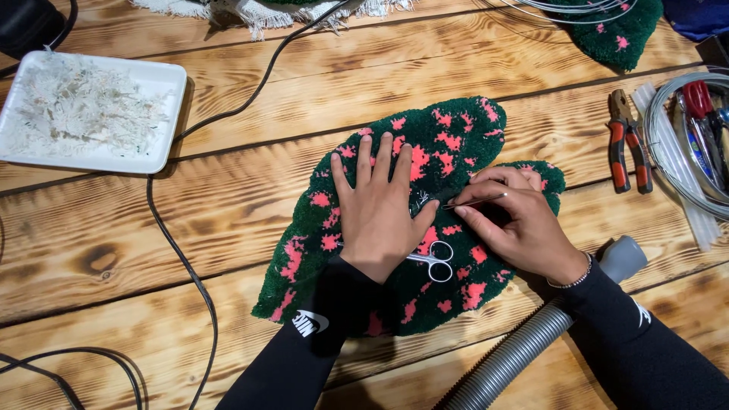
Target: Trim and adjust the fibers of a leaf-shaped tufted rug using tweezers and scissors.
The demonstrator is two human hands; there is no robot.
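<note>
Near the middle of the burnt-grain plank desk [228,197], slightly toward its right and near edges: a leaf-shaped tufted rug piece of dark green pile with pink flecks [456,137]. Left hand [377,209] flat on the pile, fingers spread, gripping nothing, only pressing the fabric down. Right hand [524,224] curled just beside it, thumb and forefinger pinched on a thin dark metal pick or tweezers [474,202], tip aimed at a small whitish tuft [420,201] between the two hands. Small silver scissors [434,260] lying on the pile, partly under the left wrist, held by neither hand. Grey ribbed vacuum hose [516,353] along the near right edge, under the right forearm. White foam tray heaped with pale thread trimmings [87,106] at the far left corner; black cables [182,266] trailing over the left half. Red-and-black pliers [626,140] and a coil of wire with tools inside [687,129] at the right edge; a second green piece [615,30] at the far right corner. By the look of it, cleaning well advanced: pile mostly even, tray already full, one stray patch in hand; remaining surface impossible to judge under the hands.
</note>
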